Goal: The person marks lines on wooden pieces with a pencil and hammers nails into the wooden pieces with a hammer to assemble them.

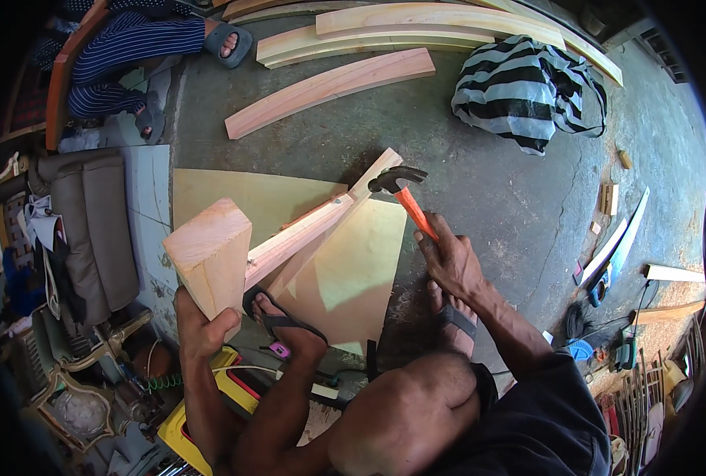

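My left hand (202, 321) grips a thick pale wooden post (208, 254), its square end raised toward me. From the post a narrower wooden rail (301, 234) runs away to the upper right. The rail's far end meets another wooden piece (380, 165), which stretches down behind it. In my right hand (452, 258) is a claw hammer (416, 210) with an orange handle and dark head. The hammer head is close to the far end of the wood; whether it touches cannot be told. A thin plywood sheet (369, 285) lies under the wood, between my sandalled feet.
Curved wooden boards (329, 87) lie on the floor ahead, beside a black-and-white striped bag (519, 91). Another person's sandalled foot (230, 44) is at the upper left. A handsaw (618, 246) and wood offcuts lie right. A yellow toolbox (202, 412) stands by my left forearm.
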### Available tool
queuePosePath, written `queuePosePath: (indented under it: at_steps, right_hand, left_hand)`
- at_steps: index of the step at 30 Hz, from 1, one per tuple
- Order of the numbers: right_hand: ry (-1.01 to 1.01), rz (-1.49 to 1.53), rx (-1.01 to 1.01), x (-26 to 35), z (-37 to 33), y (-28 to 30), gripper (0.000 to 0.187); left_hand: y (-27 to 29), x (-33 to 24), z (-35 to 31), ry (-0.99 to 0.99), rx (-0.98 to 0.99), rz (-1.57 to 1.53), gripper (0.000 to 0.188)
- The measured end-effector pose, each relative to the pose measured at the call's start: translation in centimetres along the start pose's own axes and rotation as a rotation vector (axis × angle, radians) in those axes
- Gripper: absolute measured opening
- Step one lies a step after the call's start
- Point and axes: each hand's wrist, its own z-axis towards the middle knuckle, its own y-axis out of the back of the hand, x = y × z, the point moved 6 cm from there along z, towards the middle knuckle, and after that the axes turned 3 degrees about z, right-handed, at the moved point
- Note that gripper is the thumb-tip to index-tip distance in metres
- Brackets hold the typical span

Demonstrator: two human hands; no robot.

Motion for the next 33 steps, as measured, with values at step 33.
queuePosePath:
  at_steps: [33]
  right_hand:
    - [0.230,-0.216,0.106,5.5,0.1,-1.5,0.045]
  left_hand:
    - [-1.4,-0.3,-0.6,0.024,0.038,-0.064,0.063]
